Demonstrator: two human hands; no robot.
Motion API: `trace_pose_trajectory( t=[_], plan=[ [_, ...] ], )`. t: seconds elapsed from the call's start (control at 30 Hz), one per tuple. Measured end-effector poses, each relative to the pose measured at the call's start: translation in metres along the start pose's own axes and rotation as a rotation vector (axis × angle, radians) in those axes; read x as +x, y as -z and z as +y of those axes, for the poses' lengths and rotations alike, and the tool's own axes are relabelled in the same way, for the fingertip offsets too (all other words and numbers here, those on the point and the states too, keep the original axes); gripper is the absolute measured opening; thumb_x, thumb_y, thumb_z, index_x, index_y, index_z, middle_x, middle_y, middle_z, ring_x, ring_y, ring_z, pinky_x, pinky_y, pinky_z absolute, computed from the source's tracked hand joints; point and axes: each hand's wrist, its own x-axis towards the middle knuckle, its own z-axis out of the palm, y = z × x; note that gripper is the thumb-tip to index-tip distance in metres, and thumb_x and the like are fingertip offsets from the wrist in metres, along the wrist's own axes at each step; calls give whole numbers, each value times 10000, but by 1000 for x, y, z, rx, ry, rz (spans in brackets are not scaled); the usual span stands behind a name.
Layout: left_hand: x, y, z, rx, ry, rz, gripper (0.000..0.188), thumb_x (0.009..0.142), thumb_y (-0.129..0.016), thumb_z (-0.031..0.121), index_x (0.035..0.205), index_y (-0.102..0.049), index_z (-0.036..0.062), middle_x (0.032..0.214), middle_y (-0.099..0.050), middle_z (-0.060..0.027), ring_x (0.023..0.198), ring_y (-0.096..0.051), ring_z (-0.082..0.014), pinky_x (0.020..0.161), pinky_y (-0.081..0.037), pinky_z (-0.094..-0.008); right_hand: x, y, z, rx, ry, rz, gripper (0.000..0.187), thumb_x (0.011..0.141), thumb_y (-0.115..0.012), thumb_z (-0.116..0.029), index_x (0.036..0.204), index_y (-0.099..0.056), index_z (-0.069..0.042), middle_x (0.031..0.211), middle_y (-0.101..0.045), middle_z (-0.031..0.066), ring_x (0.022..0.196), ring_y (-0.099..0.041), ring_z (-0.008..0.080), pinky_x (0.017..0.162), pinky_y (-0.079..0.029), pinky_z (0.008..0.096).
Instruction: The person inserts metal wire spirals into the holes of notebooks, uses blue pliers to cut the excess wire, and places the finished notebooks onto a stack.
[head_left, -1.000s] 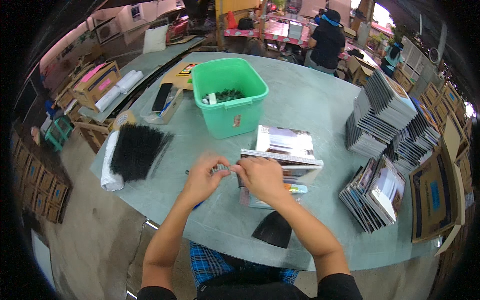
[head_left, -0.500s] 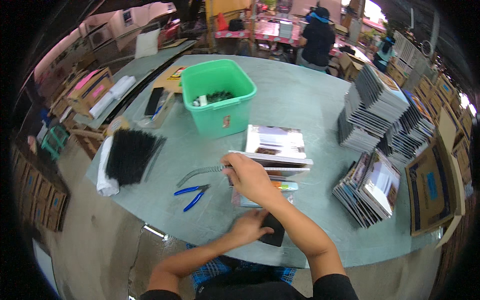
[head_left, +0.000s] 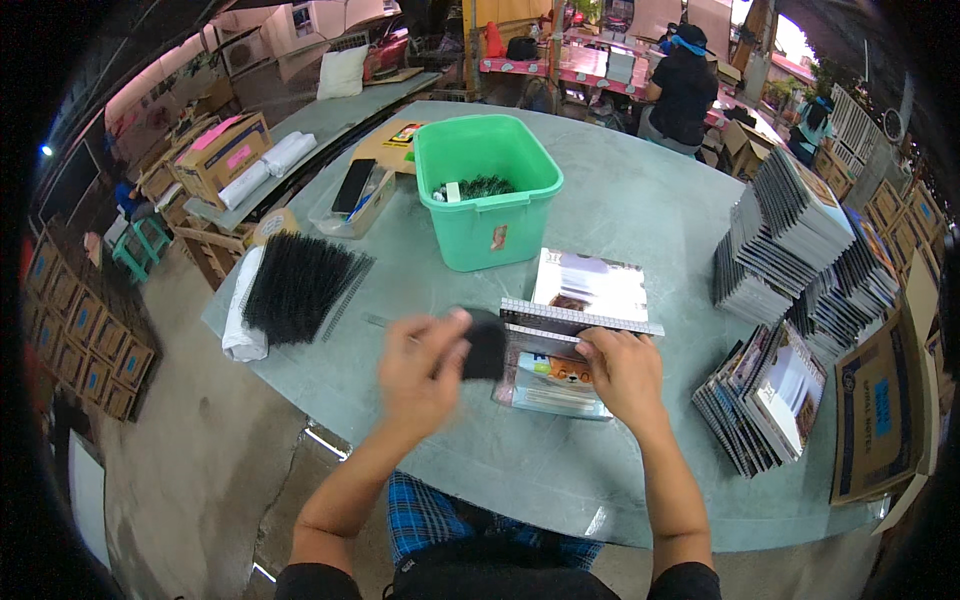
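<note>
My left hand (head_left: 415, 375), blurred by motion, pinches a flat black pad (head_left: 486, 345) at the left end of an unbound notebook (head_left: 530, 318). The notebook's white edge shows a row of holes. My right hand (head_left: 625, 375) presses its thumb and fingers on the notebook's near side, toward the right end. Behind it lies another notebook with a pale printed cover (head_left: 605, 280). Between my hands sits a small stack with an orange animal picture (head_left: 565, 372). A short grey end (head_left: 378, 320) pokes out left of my left hand; what it belongs to is hidden.
A green bin (head_left: 490, 230) holding black coils stands behind. Many black coils (head_left: 300, 285) lie on a white roll at left. Stacked spiral notebooks (head_left: 780, 230) and an open carton (head_left: 880, 410) are at right. A person (head_left: 682, 95) is at a far table.
My left hand has brought the black pad from the near edge up to the notebook's left end. My right hand has let go of the coil and gripped the notebook further right. The blue pliers are out of sight.
</note>
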Motion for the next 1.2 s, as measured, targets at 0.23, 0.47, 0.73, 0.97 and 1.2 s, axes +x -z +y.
trace_pose_trajectory(
  t=[0.23, 0.47, 0.73, 0.97, 1.2],
  plan=[
    [-12, -3, -17, 8, -107, -253, 409, 700, -670, 16, 1079, -645, 168, 873, -587, -66, 756, -581, -215, 673, -478, -327, 7, -13, -16, 69, 41, -22, 104, 830, -595, -204, 776, -617, -119, 647, -610, 23, 640, -575, 208, 593, -373, 350],
    [-16, -11, -23, -61, 15, -270, 374, 715, -678, 15, 1067, -648, 138, 905, -578, -84, 792, -578, -226, 671, -476, -327, 13, -18, -18, 108, -5, -12, 87, 822, -602, -197, 802, -632, -118, 656, -619, 23, 630, -571, 217, 588, -373, 359],
    [1, -14, -14, -152, -11, -442, 328, 678, -700, 21, 995, -671, 100, 827, -568, -83, 801, -574, -241, 698, -471, -338, 14, -17, -13, 116, 59, 16, 58, 806, -610, -174, 827, -633, -125, 660, -620, 25, 634, -570, 218, 579, -372, 352],
    [7, -25, -4, -143, 3, -535, 283, 718, -702, 34, 995, -654, 70, 876, -563, -85, 791, -575, -218, 684, -475, -316, 10, -17, -11, 89, 77, 20, 117, 803, -590, -92, 914, -624, -72, 807, -635, 78, 755, -586, 264, 648, -422, 375],
    [7, -28, 0, -28, -99, -722, 276, 728, -694, 33, 996, -646, 82, 882, -580, -53, 834, -595, -197, 690, -476, -296, -5, 12, 10, 236, -249, -119, 161, 802, -635, -154, 917, -645, -41, 845, -650, 134, 773, -620, 288, 676, -481, 368]
  ],
)
